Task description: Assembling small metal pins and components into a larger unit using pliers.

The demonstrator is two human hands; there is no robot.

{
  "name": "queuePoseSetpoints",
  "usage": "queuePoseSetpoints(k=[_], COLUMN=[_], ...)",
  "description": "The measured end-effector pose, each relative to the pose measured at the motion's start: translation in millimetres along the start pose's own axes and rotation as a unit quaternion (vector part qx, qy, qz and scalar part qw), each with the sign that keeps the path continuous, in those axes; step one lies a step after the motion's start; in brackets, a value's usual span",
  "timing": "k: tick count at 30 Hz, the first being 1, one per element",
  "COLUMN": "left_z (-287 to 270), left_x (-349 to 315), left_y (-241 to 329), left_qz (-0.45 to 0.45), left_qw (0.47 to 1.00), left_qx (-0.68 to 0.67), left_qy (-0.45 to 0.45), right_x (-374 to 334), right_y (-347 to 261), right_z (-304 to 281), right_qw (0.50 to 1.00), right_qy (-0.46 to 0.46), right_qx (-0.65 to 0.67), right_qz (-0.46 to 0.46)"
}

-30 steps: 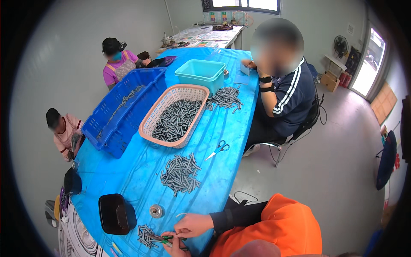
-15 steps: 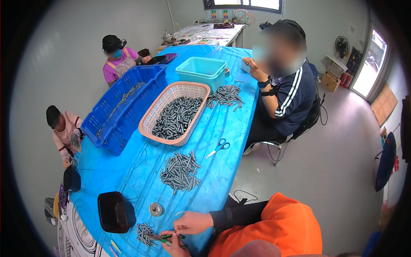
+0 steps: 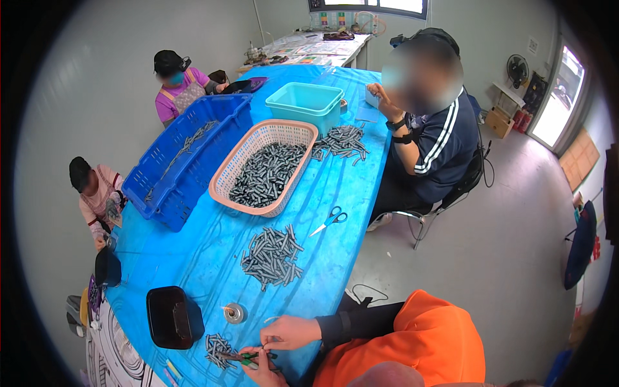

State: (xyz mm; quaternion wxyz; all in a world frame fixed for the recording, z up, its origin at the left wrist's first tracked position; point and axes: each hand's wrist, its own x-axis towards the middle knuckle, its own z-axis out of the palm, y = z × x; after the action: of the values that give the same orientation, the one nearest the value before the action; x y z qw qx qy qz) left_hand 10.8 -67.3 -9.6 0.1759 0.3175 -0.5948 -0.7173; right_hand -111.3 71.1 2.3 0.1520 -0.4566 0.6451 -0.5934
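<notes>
My left hand (image 3: 265, 371) is closed round green-handled pliers (image 3: 248, 362), whose dark jaws lie over a small pile of short grey tube pieces (image 3: 218, 350). Just above it, my right hand (image 3: 287, 333) is pinched, its fingertips close to those of the left. A thin pale strand (image 3: 271, 318) sticks out from the right hand; what lies between the fingertips is too small to make out. Left of my right hand stands a small round metal tin (image 3: 235, 313) with an orange glint at its edge. A black bin (image 3: 174, 317) sits beyond the small pile.
Farther up the blue-covered table (image 3: 206, 258) lie a larger tube pile (image 3: 271, 255), scissors (image 3: 329, 220), a pink basket (image 3: 219, 187) of pieces, a blue crate (image 3: 180, 200) and a turquoise tub (image 3: 306, 116). A co-worker (image 3: 435, 135) sits at the right edge; two more work on the left.
Both hands keep nearly the same place and hold, with the right fingers shifted slightly. An orange glint now shows at the tin. The whole view has shifted a little.
</notes>
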Motion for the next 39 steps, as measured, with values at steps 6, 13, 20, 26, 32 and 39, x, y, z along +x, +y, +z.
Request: queuePoseSetpoints(k=[6,13,20,26,32,39], left_z=[-21.6,-26.9,-30.0,-25.1,-30.1,-43.4], left_x=[35.8,41.0,39.3,34.5,46.1,58.9], left_y=[-32.5,-40.5,-33.1,-23.5,-42.5,-52.0], left_qz=[0.087,0.117,0.135,0.084,0.131,0.139], left_qw=[0.988,0.990,0.987,0.994,0.989,0.986], left_qx=[-0.084,-0.039,-0.002,0.019,-0.006,0.019], left_qy=[-0.098,-0.066,-0.088,-0.070,-0.068,-0.085], right_x=[0.0,-0.5,0.1,-0.6,-0.2,1.5], right_y=[-2.0,-2.6,-0.8,-2.2,2.6,2.3], right_z=[-1.2,-1.2,-1.5,-2.6,-2.0,-2.4], right_qw=[1.000,1.000,0.999,0.999,1.000,1.000], right_qy=[-0.001,0.010,0.002,0.004,0.006,0.012], right_qx=[0.003,0.022,0.035,0.015,0.003,0.007], right_qz=[-0.002,-0.009,0.005,0.028,0.012,-0.004])
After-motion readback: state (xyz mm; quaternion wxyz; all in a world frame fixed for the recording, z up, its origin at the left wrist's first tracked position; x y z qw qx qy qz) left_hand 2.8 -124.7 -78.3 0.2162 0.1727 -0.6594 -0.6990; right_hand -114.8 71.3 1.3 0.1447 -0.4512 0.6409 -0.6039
